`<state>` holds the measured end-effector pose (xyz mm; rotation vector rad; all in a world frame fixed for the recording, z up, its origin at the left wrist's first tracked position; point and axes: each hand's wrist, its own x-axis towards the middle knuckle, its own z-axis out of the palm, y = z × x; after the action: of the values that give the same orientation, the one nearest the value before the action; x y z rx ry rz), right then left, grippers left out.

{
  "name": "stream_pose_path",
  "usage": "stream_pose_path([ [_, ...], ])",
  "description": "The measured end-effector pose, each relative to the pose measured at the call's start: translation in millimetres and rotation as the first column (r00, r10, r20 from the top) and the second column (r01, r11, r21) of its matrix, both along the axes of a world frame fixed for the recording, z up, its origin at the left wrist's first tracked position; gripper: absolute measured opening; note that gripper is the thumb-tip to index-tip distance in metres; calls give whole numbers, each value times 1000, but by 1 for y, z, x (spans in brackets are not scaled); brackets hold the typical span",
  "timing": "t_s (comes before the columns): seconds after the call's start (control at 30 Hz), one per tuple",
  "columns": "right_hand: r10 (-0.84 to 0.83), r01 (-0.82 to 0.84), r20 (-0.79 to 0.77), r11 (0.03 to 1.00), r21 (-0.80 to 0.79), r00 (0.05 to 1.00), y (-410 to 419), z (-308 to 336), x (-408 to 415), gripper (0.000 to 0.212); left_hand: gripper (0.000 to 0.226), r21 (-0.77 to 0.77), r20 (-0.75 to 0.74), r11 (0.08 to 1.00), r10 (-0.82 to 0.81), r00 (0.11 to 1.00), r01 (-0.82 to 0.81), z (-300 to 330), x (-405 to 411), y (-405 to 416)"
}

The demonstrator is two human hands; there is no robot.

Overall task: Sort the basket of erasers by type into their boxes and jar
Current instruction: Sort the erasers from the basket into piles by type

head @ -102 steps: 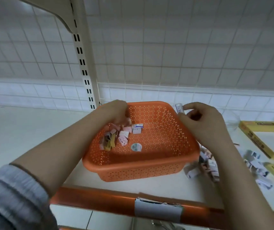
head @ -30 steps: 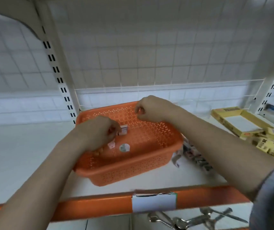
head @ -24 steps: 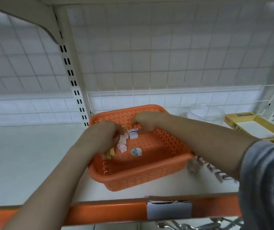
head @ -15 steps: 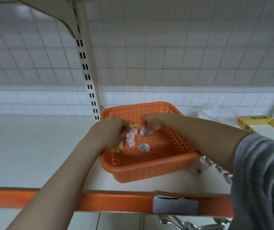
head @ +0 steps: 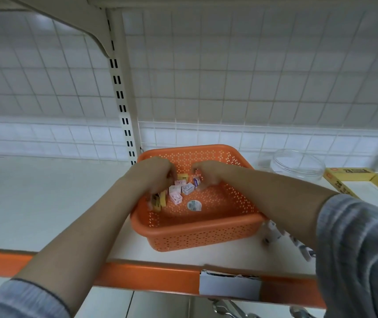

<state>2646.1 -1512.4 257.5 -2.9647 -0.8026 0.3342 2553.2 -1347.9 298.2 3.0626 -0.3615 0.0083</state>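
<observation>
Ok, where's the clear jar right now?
In the head view, the clear jar stands on the shelf at the right, behind and right of the orange basket, just left of the yellow box.

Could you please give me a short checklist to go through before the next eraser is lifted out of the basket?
1. Both hands inside basket: ok, left hand, right hand.
2. Erasers left to sort: ok, several lie between the hands.
3. Right hand's hold on an eraser: cannot tell, fingers hide it.
4. Jar open: ok, no lid on it.
5. Yellow box open: ok.
6. Basket fully on shelf: ok.
</observation>
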Motion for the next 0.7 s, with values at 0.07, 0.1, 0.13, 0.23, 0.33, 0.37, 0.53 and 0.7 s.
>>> stream_pose_path([
  [0.07, 34, -34, 1, 999, -6, 999, 1, 0, -1, 56, 23, 19, 1, 1000, 5, 1000, -5, 0, 6, 1],
  [0.1, 29, -28, 6, 999, -15, 1000, 2, 0, -1, 53, 23, 25, -3, 1000, 12, 1000, -11, 0, 9, 1],
  [0.13, 13, -13, 8, 1000, -27, 1000, 2, 1, -1, 49, 23, 29, -12, 999, 18, 1000, -17, 0, 11, 0],
  [0.23, -44, 44, 10, 997, -63, 999, 0, 5, -5, 43, 24, 47, -68, 999, 27, 997, -24, 1, 20, -7],
  [0.33, -75, 74, -6, 997, -23, 997, -11, 13, -14, 38, 22, 72, -154, 997, 48, 987, -37, -3, 37, -15],
  [0.37, -88, 88, -5, 995, 37, 996, -16, 18, -19, 35, 21, 84, -184, 995, 58, 981, -43, -5, 44, -18],
  [0.53, -226, 262, -140, 718, 645, 964, -48, 47, -52, 18, 38, 98, -249, 993, 87, 965, -64, -18, 60, -38],
  [0.7, -286, 366, -295, 237, 900, 912, -76, 53, -103, 21, 51, 190, -170, 979, 110, 979, -77, -21, 58, -52],
])
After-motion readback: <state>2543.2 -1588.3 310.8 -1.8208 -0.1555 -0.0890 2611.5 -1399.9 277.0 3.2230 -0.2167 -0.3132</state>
